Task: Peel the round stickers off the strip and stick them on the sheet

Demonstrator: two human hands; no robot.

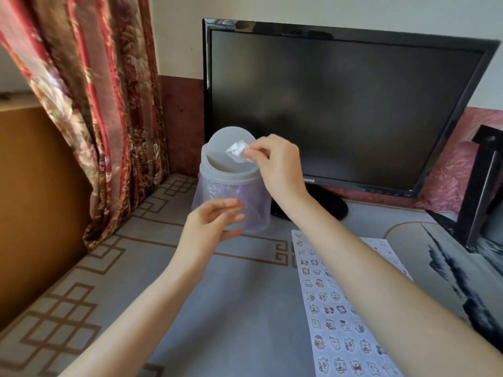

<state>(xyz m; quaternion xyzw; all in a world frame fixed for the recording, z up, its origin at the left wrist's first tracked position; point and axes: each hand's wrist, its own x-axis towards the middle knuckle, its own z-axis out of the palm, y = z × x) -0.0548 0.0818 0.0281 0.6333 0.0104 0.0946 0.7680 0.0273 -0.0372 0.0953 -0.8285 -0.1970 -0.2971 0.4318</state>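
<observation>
So the sticker sheet (334, 322) is a long pale sheet packed with rows of tiny cartoon animal stickers. It lies flat on the desk (231, 308), well below the right grip (275, 164) and back toward the person, with the right forearm crossing over its far end.

The right grip is raised with the wrist bent, thumb and fingertips pinching a crumpled white scrap (237, 151), kinda shiny. Can't tell what the scrap actually is. It sticks out to the left of that grip, right in front of the tilted swing lid (226, 140) of a little desktop bin (231, 175) with a purple liner bag (217, 191).

The left grip (209, 227) sits lower and to the left of the right one, fingers loosely spread and holding nothing, just beside the bin's body. A dark monitor (340, 104) stands behind the right grip, with a flowery curtain (95, 104) off past the left one.
</observation>
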